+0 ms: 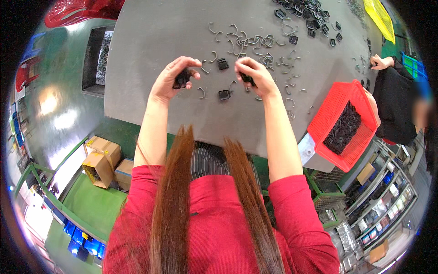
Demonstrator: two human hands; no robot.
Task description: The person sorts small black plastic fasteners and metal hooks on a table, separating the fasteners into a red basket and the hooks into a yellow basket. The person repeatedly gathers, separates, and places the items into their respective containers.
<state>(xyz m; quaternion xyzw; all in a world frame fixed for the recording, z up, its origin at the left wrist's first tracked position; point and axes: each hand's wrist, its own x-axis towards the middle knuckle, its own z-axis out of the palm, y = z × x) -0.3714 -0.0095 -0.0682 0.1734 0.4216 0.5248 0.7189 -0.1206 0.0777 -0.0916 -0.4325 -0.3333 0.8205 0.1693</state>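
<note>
Several small black plastic buckles [181, 79] are bunched in the palm of my left hand [173, 76], its fingers curled round them over the grey table. My right hand [257, 77] is closed on black buckles [247, 79] too, how many I cannot tell. Between the hands lie a loose black buckle [222, 63] and, nearer to me, another square black buckle [224, 95]. Bent metal wire clips [242, 41] are scattered just beyond my hands, and a few lie close to my fingers.
Across the grey table [150, 27], a heap of black buckles [305, 13] lies at the far right. A red plastic basket [326, 116] of black parts stands at the right edge, with a yellow basket [380, 20] farther off. Another person's hand [382, 62] works at the right.
</note>
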